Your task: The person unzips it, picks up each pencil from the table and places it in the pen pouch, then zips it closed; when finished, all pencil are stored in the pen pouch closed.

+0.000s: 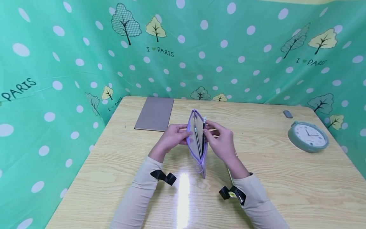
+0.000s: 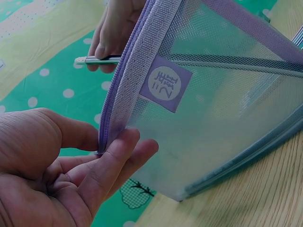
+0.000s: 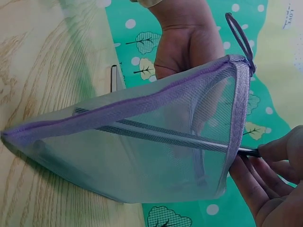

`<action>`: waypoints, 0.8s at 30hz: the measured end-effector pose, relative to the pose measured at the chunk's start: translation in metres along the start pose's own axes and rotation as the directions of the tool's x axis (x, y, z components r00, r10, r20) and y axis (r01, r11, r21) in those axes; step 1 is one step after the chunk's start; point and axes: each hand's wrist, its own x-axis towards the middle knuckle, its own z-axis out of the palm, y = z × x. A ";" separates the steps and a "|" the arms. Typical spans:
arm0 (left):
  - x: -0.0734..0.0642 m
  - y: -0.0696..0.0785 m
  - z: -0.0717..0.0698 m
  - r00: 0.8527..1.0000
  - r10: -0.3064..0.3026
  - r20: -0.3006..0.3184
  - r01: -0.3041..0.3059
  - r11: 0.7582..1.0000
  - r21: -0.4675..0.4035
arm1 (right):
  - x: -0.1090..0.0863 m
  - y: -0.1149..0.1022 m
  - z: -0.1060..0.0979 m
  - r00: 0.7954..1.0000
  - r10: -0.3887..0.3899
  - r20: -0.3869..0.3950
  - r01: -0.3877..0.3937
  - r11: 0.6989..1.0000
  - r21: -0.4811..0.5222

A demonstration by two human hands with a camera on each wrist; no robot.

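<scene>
Standing on its base is a see-through mesh pencil pouch (image 1: 193, 147) with a purple zip edge, its mouth unzipped and spread. My left hand (image 1: 172, 137) pinches the left rim between thumb and fingers, beside a purple label (image 2: 166, 85). On the opposite side, my right hand (image 1: 222, 140) grips the upper end of a black pencil (image 1: 204, 128) with a white tip, the fingers right at the rim. Through the mesh in the right wrist view, the pencil's shaft (image 3: 165, 131) runs down inside. Another dark pencil (image 1: 197, 140) leans inside the pouch.
A grey notebook (image 1: 155, 114) lies at the back left of the wooden table (image 1: 120, 165). To the right stand a green round clock (image 1: 308, 136) and a small grey block (image 1: 288, 114). A thin stick (image 1: 230, 175) lies partly under my right forearm.
</scene>
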 end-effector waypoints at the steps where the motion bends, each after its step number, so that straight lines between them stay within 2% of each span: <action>1: 0.000 0.000 0.000 1.000 0.000 0.001 0.000 1.000 0.002 | 0.000 0.000 0.000 1.000 -0.002 0.005 0.002 1.000 -0.012; 14: 0.000 0.001 0.002 1.000 -0.004 0.008 0.004 1.000 0.022 | -0.002 -0.005 0.000 0.995 0.033 0.089 -0.021 0.991 -0.133; 24: 0.001 0.000 0.002 1.000 0.005 0.013 -0.005 1.000 0.027 | -0.001 -0.001 -0.001 0.996 0.038 0.084 -0.023 0.984 -0.175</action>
